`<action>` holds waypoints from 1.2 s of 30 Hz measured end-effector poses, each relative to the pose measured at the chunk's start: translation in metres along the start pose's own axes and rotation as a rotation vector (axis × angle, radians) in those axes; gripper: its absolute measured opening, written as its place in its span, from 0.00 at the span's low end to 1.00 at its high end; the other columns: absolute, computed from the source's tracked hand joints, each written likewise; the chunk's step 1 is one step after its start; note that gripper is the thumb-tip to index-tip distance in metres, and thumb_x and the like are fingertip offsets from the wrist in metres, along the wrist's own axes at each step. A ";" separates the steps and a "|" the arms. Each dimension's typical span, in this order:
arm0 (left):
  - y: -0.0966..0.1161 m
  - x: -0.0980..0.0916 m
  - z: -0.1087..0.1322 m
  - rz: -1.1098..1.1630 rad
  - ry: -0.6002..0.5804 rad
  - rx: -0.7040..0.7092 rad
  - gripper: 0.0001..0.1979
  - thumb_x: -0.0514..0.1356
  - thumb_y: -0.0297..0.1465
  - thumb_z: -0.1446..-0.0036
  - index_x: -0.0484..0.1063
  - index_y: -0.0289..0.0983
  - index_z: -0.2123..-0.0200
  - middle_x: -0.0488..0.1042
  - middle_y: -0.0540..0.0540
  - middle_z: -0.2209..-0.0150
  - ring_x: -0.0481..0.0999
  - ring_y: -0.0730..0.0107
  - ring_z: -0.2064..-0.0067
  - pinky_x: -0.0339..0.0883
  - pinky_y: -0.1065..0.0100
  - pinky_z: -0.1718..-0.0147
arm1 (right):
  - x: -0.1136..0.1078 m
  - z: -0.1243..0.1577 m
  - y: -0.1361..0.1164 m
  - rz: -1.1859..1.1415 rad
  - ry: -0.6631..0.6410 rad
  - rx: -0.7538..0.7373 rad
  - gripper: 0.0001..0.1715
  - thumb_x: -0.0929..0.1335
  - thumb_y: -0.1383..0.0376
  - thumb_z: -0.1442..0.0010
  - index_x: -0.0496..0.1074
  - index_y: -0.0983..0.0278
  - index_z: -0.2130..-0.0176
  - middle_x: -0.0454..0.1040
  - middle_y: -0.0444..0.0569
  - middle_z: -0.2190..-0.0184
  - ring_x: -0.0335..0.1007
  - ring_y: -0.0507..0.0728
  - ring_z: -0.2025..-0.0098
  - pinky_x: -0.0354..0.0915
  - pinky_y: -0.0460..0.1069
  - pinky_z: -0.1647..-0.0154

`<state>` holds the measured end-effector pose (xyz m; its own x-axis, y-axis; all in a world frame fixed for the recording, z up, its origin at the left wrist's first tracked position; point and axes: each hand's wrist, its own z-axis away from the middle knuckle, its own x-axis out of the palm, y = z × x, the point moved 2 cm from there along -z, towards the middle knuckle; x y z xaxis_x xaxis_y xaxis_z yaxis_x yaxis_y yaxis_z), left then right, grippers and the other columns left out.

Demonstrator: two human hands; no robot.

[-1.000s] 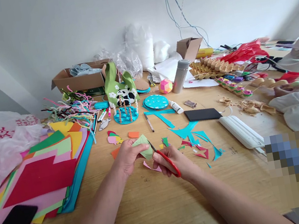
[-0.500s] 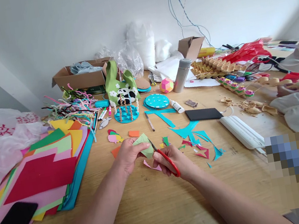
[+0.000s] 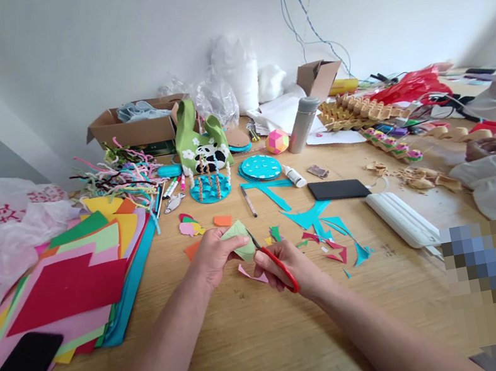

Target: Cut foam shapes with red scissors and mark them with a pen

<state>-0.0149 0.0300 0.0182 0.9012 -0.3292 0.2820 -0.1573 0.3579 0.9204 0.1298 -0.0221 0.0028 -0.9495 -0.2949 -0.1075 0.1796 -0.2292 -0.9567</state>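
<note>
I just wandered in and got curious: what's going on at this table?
A person's left hand holds a small pale green sheet, while the right hand grips red-handled scissors at the sheet's edge. Coloured scraps lie on the table near the hands, and a stack of coloured sheets lies to the left.

I have a bare lane of pale wooden bench (image 3: 258,350) between the left forearm (image 3: 147,350) and right forearm (image 3: 386,314), closed off at its far end by the right grip (image 3: 303,266) and its red-handled scissors (image 3: 285,271). Left of the arms, a narrower passage runs up to the fanned pile of coloured sheets (image 3: 65,291). On the right I get open wood as far as the long white plastic block (image 3: 400,219). Beyond, the silver-grey cylindrical flask (image 3: 304,125) stands tall.
</note>
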 end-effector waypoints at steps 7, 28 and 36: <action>-0.002 -0.001 -0.001 0.005 -0.003 -0.005 0.13 0.70 0.34 0.63 0.73 0.32 0.77 0.74 0.45 0.77 0.72 0.71 0.76 0.66 0.70 0.74 | -0.001 0.001 -0.001 0.006 0.003 -0.001 0.31 0.69 0.41 0.51 0.73 0.68 0.78 0.63 0.41 0.89 0.56 0.47 0.88 0.50 0.43 0.86; -0.013 0.001 -0.005 0.206 -0.029 -0.126 0.10 0.68 0.27 0.63 0.73 0.31 0.73 0.77 0.45 0.75 0.74 0.73 0.76 0.67 0.72 0.75 | -0.006 -0.001 0.000 -0.036 0.096 0.004 0.33 0.67 0.39 0.50 0.72 0.68 0.77 0.64 0.41 0.89 0.56 0.46 0.88 0.51 0.42 0.87; -0.009 -0.006 -0.007 0.178 0.098 -0.054 0.10 0.66 0.27 0.61 0.71 0.32 0.72 0.78 0.45 0.74 0.75 0.72 0.77 0.68 0.72 0.78 | -0.002 -0.002 -0.001 -0.039 0.085 0.018 0.33 0.67 0.40 0.50 0.70 0.68 0.78 0.64 0.42 0.89 0.55 0.46 0.88 0.49 0.43 0.87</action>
<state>-0.0162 0.0352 0.0059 0.8962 -0.1712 0.4093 -0.2985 0.4498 0.8418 0.1313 -0.0195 0.0030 -0.9741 -0.2059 -0.0936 0.1458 -0.2556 -0.9557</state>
